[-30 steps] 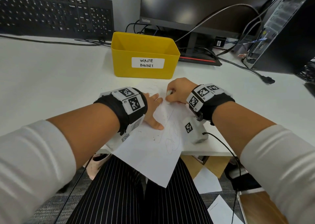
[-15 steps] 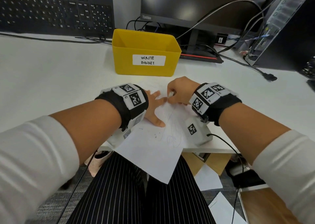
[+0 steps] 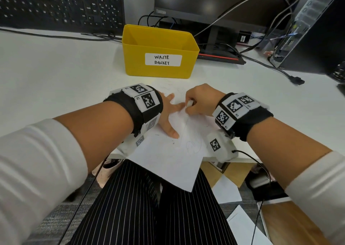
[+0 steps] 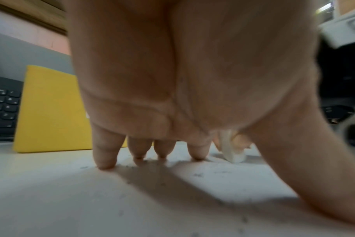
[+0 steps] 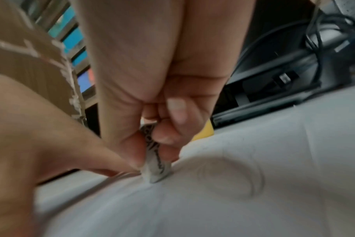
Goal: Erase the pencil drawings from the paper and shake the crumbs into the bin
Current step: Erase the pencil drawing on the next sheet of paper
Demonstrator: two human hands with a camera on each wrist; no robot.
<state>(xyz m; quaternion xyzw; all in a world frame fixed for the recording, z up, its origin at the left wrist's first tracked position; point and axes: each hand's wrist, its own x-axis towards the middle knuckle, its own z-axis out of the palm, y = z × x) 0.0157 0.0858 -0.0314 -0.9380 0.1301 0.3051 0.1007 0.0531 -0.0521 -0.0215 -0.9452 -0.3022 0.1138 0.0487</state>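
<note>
The paper (image 3: 168, 151) overhangs the surface's (image 3: 56, 73) near edge, with the bin (image 3: 158, 45) behind it. The left hand (image 3: 168, 117) presses it flat, fingers (image 4: 103, 154) spread straight. The right hand (image 3: 201, 99) pinches an eraser (image 5: 156, 166) onto the paper.

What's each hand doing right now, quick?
Left hand: open, fingers spread, pressing the white sheet of paper flat on the desk.
Right hand: closed on the small white eraser, its tip against the paper.
</note>
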